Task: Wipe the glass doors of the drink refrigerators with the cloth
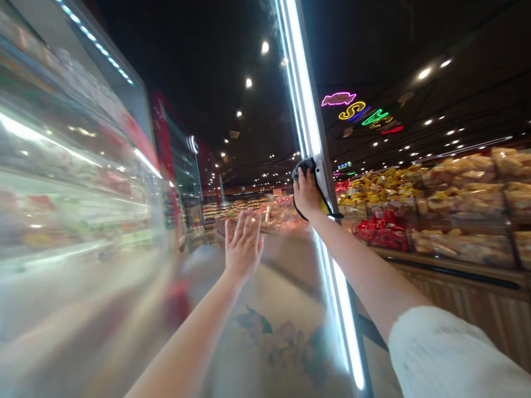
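A glass door (286,276) with a bright light strip along its metal frame (327,182) stands in front of me. My right hand (307,193) has its fingers over a dark grey cloth (304,165) with black edging, held on the glass beside the frame. A bit of yellow shows at the cloth's lower right. To the left, my left hand (244,243) is stretched out flat, with nothing in it. Its palm faces the glass; I cannot tell whether it touches.
At left, blurred lit refrigerator shelves (74,182) hold goods. Racks of packaged snacks (456,204) stand at right above a wooden base (448,293). Coloured neon signs (352,110) hang from the dark ceiling. Flower decals (286,337) show low on the glass.
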`<state>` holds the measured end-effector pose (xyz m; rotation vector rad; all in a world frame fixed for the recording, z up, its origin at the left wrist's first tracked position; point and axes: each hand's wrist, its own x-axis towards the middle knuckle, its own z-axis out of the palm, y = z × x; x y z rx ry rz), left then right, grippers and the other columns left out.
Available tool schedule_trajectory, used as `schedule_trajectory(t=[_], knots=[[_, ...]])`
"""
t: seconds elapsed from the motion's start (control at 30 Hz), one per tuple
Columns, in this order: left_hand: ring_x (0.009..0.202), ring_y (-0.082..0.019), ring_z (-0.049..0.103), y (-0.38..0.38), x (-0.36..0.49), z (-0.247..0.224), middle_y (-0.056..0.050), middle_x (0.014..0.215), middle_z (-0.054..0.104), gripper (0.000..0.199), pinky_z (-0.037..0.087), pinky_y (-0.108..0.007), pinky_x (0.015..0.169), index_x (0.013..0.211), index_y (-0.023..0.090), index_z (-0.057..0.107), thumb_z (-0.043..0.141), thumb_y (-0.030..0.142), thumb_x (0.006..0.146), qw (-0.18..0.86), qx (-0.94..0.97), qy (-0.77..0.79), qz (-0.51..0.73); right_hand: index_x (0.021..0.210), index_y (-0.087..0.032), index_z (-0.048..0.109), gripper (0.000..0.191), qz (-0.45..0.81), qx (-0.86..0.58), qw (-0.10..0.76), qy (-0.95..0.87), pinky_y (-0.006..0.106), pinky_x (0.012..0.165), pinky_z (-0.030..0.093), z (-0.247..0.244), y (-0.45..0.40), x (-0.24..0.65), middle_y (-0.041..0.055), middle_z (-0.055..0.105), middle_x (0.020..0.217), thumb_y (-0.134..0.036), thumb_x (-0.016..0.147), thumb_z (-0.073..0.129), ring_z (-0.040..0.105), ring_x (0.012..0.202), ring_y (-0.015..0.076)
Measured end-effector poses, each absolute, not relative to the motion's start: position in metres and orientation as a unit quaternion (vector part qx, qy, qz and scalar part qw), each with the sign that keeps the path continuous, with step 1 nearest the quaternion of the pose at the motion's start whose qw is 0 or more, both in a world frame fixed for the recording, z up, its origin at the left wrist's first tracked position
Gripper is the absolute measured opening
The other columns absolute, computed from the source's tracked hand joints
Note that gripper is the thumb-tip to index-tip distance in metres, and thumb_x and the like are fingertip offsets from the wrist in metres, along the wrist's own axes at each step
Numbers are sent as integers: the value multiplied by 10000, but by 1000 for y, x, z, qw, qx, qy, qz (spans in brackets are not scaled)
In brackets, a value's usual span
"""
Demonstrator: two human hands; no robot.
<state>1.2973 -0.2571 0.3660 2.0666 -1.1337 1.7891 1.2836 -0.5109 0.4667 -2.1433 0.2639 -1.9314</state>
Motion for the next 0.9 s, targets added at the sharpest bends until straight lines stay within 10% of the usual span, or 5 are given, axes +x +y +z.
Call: schedule_trajectory(t=[0.13, 0.37, 0.63, 0.9], knots=[[1579, -255, 184, -260, 1298, 363, -79, 1699, 180, 799, -22, -535, 1305, 1651, 268, 8, 484, 261, 1010, 86, 695, -372, 609, 1570, -182, 401, 572, -679, -713, 150, 87, 569, 1161, 416, 473, -512, 1287, 172, 359, 1646, -330, 1017, 409, 382, 1488, 360], [1583, -255, 163, -254, 1300, 360, -79, 1700, 183, 787, -22, -510, 1310, 1657, 249, 60, 503, 307, 1008, 65, 700, -384, 598, 1572, -240, 401, 549, -677, -717, 147, 76, 502, 1200, 400, 335, -520, 1278, 100, 347, 1667, -303, 1027, 389, 324, 1538, 280], [1583, -265, 167, -253, 1299, 361, -65, 1702, 168, 834, 16, -537, 1308, 1647, 273, -25, 508, 304, 1006, 69, 705, -385, 592, 1594, -179, 367, 592, -672, -723, 155, 33, 520, 1241, 336, 403, -518, 1281, 129, 330, 1671, -297, 1015, 397, 309, 1543, 290], [1589, -256, 148, -244, 1298, 365, -77, 1702, 184, 769, 26, -507, 1311, 1651, 218, 164, 524, 329, 980, 49, 723, -401, 560, 1585, -262, 393, 584, -653, -746, 134, -16, 493, 1220, 384, 338, -527, 1263, 69, 391, 1647, -325, 1009, 461, 390, 1503, 268]])
